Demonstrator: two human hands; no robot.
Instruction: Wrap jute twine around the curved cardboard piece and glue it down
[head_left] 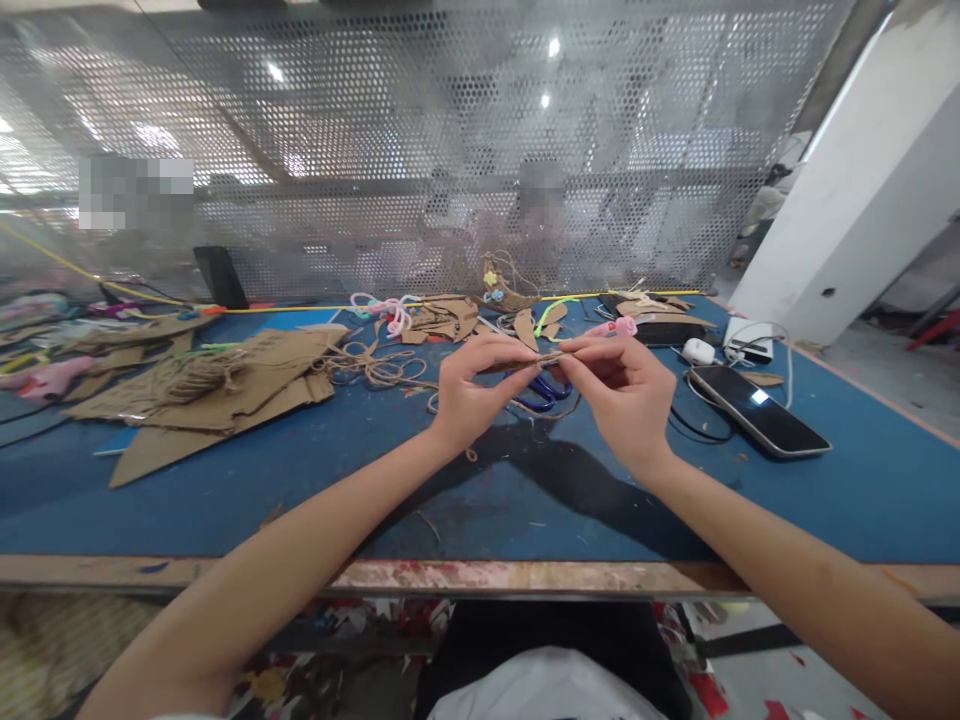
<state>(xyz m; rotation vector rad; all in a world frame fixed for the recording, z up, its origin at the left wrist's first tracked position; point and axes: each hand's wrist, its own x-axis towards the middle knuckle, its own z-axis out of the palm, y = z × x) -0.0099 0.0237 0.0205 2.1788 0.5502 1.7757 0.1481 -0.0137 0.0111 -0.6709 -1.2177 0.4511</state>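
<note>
My left hand [474, 390] and my right hand [628, 395] meet above the middle of the table, both pinched on a thin brown cardboard piece [516, 362]. Twine seems to run along it between my fingertips, but much of the piece is hidden by them. A strand of twine [571, 404] hangs below the right fingers. Blue-handled scissors [541, 394] lie on the table just behind and beneath my hands. To the left, loose twine [375, 366] trails in loops from a bundle of twine [201, 375] on stacked cardboard sheets [259, 365].
A phone [761, 408] and white charger [699, 351] with cables lie right. Cardboard scraps [442, 318], pipe cleaners [397, 312] and a twine-trimmed crescent [511, 297] sit at the back. A pink tool [56, 382] lies far left. Perforated metal [390, 150] screens the blue table's [285, 505] rear.
</note>
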